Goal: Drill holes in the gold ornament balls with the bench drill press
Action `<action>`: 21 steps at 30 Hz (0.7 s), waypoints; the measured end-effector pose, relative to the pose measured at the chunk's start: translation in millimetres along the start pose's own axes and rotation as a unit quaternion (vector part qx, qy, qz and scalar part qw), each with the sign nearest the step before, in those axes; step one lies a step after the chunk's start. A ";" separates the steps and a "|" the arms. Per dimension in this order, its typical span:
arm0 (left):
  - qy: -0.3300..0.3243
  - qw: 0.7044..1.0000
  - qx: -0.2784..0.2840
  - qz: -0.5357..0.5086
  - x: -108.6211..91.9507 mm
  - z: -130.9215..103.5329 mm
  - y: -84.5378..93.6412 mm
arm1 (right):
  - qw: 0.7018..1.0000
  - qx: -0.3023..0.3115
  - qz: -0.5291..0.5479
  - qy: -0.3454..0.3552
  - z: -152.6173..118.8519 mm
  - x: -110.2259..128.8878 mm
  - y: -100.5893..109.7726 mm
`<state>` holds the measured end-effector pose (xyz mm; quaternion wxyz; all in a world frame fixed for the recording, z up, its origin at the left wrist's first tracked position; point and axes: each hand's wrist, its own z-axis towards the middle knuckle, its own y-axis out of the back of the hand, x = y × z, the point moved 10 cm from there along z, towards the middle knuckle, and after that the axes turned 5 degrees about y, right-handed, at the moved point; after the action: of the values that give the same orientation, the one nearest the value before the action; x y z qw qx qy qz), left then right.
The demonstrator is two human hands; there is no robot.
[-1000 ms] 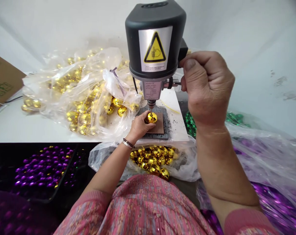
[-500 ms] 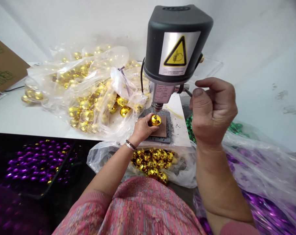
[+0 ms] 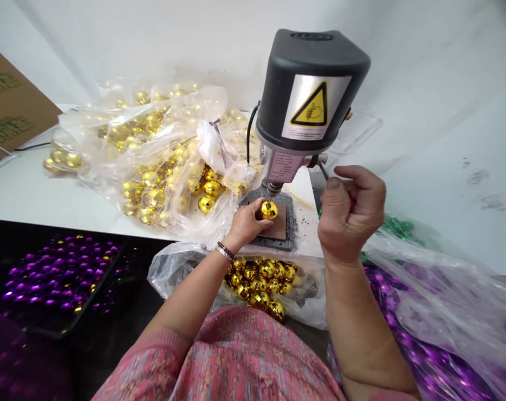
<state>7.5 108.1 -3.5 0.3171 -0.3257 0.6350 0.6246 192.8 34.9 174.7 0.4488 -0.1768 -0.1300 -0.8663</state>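
Observation:
A gold faceted ball point(image 3: 269, 210) rests on a brown square board point(image 3: 275, 228) on the drill press base point(image 3: 290, 223). The fingers and thumb of my left hand point(image 3: 248, 221) close around its left side. Directly above it is the chuck point(image 3: 273, 188), its thin bit point(image 3: 271, 197) reaching down to the ball's top; how deep the tip sits cannot be made out. My right hand point(image 3: 351, 214) is closed on the feed lever point(image 3: 323, 170) at the right side of the drill press point(image 3: 315, 94). A bit of red grip shows between the fingers.
Clear bags of gold balls point(image 3: 152, 167) cover the table's left side. An open bag of gold balls point(image 3: 259, 284) hangs at the front edge. Purple balls point(image 3: 56, 273) fill a dark tray lower left; bagged purple ones point(image 3: 437, 356) lie right. A cardboard box point(image 3: 14, 106) stands far left.
My right hand has moved lower and nearer the drill press with the lever. The left hand keeps its hold on the ball. The whole view has shifted slightly.

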 end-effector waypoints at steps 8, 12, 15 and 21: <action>0.006 1.000 -0.002 0.005 3.5 1.7 -1.3 | 0.999 -0.037 -0.035 -0.005 -10.2 -9.3 3.2; 0.002 1.000 -0.006 0.004 2.9 1.1 -0.7 | 0.999 -0.036 -0.035 0.004 -27.4 -17.9 0.3; -0.002 1.000 -0.009 0.000 3.1 0.7 0.0 | 0.998 -0.049 -0.003 -0.031 -32.9 -26.8 1.5; -0.005 1.000 -0.008 -0.009 6.3 1.0 0.2 | 0.996 -0.028 0.056 -0.067 16.1 -10.8 -1.2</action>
<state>3.7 109.1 -8.5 0.3232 -0.3307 0.6251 0.6287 200.6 49.7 184.5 0.4819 -0.2545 -0.1251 -0.8290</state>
